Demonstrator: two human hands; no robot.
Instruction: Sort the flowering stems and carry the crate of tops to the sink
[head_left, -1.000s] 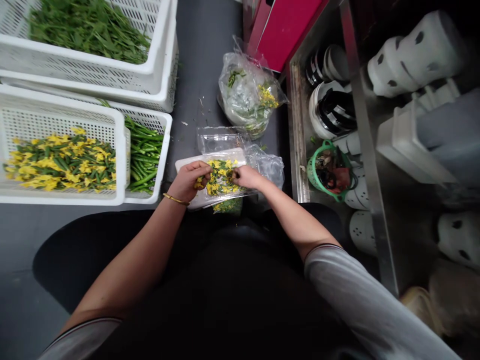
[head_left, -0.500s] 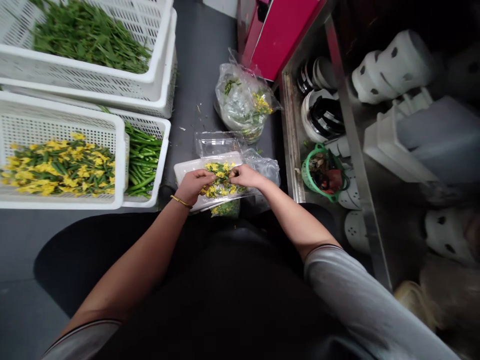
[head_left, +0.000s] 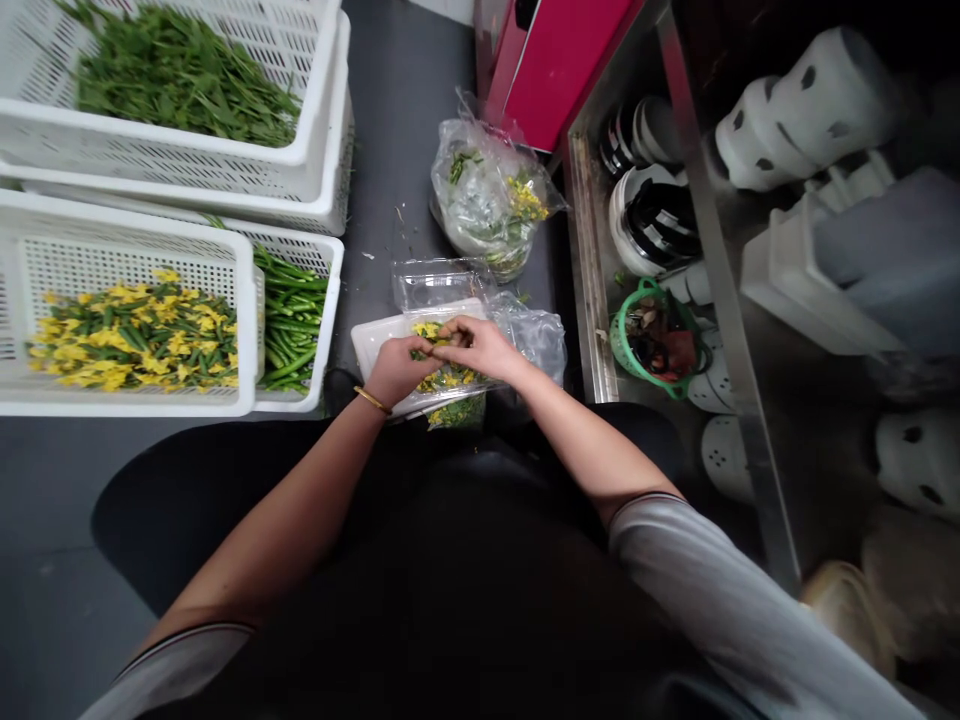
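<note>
In the head view, my left hand (head_left: 405, 367) and my right hand (head_left: 482, 347) meet with fingertips pinched close together. Both are closed; whatever is between the fingers is too small and covered to make out. Below them a clear plastic box (head_left: 480, 381) contains small green pieces with yellow flowers (head_left: 428, 331), partly covered by my hands. The box rests on a white tray (head_left: 369, 340). An open clear plastic box (head_left: 439, 285) lies just beyond it. Under the tray's near edge shows another pack of yellow-flowered greens (head_left: 456, 412).
Left stand white baskets with yellow-flowered vegetables (head_left: 135, 340), green peppers (head_left: 289, 320) and leafy greens (head_left: 187, 80). Ahead sits a clear bag (head_left: 487, 190) of scraps. At right, a metal shelf (head_left: 731, 290) holds dishes and a green strainer (head_left: 622, 345).
My right hand has moved left, bringing its fingertips to those of my left hand. The left hand stays pinched. The whole view has shifted slightly.
</note>
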